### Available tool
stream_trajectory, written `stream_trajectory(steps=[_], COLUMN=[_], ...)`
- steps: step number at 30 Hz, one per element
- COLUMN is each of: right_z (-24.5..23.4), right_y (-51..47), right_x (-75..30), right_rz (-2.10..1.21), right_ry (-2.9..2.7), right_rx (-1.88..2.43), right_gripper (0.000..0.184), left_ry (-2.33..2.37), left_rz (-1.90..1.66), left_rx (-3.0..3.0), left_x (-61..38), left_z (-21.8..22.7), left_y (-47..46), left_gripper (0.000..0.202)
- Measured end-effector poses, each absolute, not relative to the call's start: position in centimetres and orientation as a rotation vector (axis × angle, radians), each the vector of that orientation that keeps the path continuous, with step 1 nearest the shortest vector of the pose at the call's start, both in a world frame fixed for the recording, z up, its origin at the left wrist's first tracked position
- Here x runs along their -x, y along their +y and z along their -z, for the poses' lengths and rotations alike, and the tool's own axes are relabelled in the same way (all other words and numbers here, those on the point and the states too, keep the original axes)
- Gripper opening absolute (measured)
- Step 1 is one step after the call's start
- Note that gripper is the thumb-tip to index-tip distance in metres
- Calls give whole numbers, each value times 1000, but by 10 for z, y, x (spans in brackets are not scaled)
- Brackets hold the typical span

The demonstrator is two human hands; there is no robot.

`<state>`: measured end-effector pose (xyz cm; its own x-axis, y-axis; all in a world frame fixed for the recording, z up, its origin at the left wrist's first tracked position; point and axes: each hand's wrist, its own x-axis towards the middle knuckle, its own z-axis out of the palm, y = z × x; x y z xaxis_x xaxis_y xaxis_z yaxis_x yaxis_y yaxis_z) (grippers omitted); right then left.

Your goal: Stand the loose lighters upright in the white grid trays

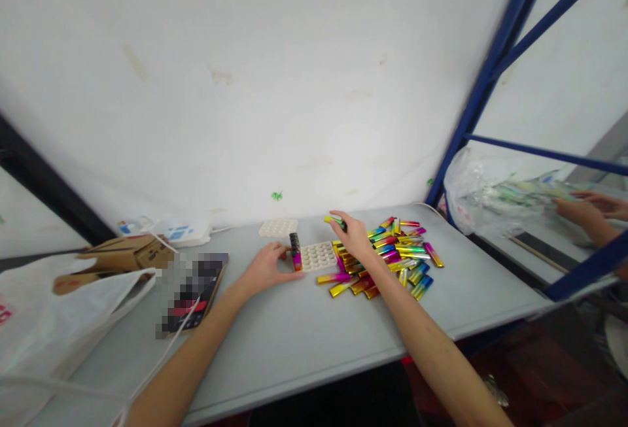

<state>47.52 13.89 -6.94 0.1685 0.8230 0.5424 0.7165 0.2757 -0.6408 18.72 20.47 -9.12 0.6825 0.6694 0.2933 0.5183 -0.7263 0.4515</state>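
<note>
My left hand (267, 267) rests on the grey table (304, 329), fingers curled against the near left corner of a white tray (318, 256) with round holes. One coloured stick (295, 252) stands upright in that corner of the tray. My right hand (354, 236) hovers over a heap of shiny rainbow-coloured sticks (392, 257) and pinches a yellow-green stick (335, 220) between thumb and fingers. A second white holed tray (278, 227) lies farther back near the wall.
A phone (193, 293) lies left of my arm. Beside the phone are a cardboard box (122, 254), a white plastic bag (53, 322) and a power strip (184, 233). Blue rack bars (495, 67) stand right. Another person's hands (583, 211) work by a clear bag (485, 198).
</note>
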Motion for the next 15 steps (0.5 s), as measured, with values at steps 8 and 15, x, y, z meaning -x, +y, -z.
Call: stream_trajectory(steps=[8,15], right_z=[79,79], right_y=[143,136], right_x=[-444,-432], right_rz=[-716,-1034], right_ry=[-1445,-1360], right_rx=[1194,1014], right_gripper=[56,50], left_ry=[857,855], left_rz=[-623,-597], left_rx=[-2509,-2526], left_x=[-182,-180], left_z=[89,87], left_y=[210,210], left_gripper=[55,59])
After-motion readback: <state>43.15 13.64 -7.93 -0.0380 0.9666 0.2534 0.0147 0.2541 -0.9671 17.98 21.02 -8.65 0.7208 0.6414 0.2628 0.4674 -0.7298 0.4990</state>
